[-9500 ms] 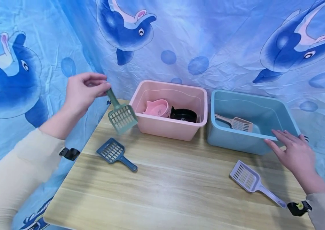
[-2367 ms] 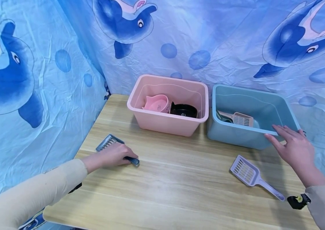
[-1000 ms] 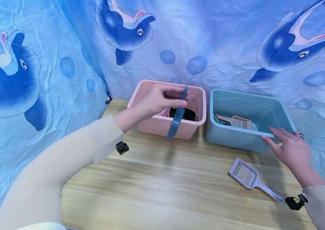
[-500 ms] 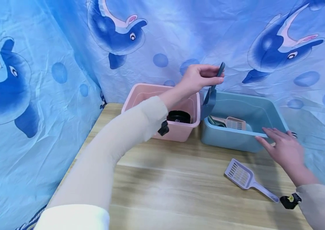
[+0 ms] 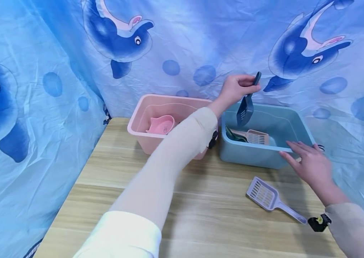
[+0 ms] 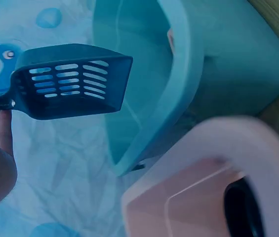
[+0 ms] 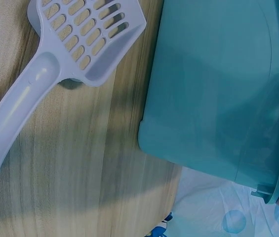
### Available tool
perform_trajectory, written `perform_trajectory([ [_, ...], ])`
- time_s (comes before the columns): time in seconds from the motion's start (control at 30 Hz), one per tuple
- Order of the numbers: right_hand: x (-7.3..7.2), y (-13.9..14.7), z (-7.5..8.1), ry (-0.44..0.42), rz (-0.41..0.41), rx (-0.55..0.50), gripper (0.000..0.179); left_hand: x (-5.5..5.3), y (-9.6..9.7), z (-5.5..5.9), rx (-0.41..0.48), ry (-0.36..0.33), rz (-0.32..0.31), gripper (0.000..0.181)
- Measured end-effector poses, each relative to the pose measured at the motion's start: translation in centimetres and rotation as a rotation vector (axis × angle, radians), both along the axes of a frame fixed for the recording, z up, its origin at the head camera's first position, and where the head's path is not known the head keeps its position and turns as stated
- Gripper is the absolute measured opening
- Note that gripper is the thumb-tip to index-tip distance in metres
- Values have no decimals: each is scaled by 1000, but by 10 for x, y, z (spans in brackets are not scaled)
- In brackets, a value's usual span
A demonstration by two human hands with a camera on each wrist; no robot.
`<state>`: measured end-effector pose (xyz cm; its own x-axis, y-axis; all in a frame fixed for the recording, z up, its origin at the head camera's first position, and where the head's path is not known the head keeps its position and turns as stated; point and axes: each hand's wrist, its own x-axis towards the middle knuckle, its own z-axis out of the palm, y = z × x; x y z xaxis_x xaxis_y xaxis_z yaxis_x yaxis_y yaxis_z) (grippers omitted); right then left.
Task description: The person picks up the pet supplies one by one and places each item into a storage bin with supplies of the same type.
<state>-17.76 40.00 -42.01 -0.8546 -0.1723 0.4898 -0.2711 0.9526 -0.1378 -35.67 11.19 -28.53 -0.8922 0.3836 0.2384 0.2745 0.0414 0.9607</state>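
Observation:
In the head view my left hand (image 5: pixel 236 87) pinches the handle of a dark blue litter scoop (image 5: pixel 247 107). The scoop hangs head-down over the left part of the blue bin (image 5: pixel 249 157). Inside that bin lie a beige-pink litter scoop (image 5: pixel 251 135) and a green litter scoop (image 5: pixel 231 134), partly hidden by the front wall. My right hand (image 5: pixel 312 166) rests on the bin's front right rim, fingers extended and thumb outside. Below it on the table lies a lavender litter scoop (image 5: pixel 277 203). The left wrist view shows the dark blue scoop's slotted head (image 6: pixel 80 106) beside the bin's opening.
A pink bin (image 5: pixel 141 134) stands left of the blue one with a pink cat-eared bowl (image 5: pixel 159 126) in it. A black bowl (image 6: pixel 240 210) is also inside, hidden by my left arm in the head view. A dolphin-print curtain (image 5: pixel 185 43) hangs behind the wooden table (image 5: pixel 104 200).
My left hand took the dark blue scoop from the table's left and carried it right, over the blue bin. Earlier the green scoop went into that bin. My right hand stays on the rim.

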Motion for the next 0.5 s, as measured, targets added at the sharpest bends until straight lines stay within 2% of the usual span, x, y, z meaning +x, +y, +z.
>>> perform_trajectory([
  [0.13,-2,0,-2,3,6,-3,57,-3,7,-17,-24,-18,9,39],
  [0.3,-3,1,-4,9,9,-8,57,0,8,-36,-83,-60,-18,44],
  [0.4,-4,2,-4,14,10,-8,57,6,2,-38,-93,-143,-58,58],
  [0.5,-4,4,-5,13,3,-5,58,10,-5,-34,-98,-235,-71,73],
])
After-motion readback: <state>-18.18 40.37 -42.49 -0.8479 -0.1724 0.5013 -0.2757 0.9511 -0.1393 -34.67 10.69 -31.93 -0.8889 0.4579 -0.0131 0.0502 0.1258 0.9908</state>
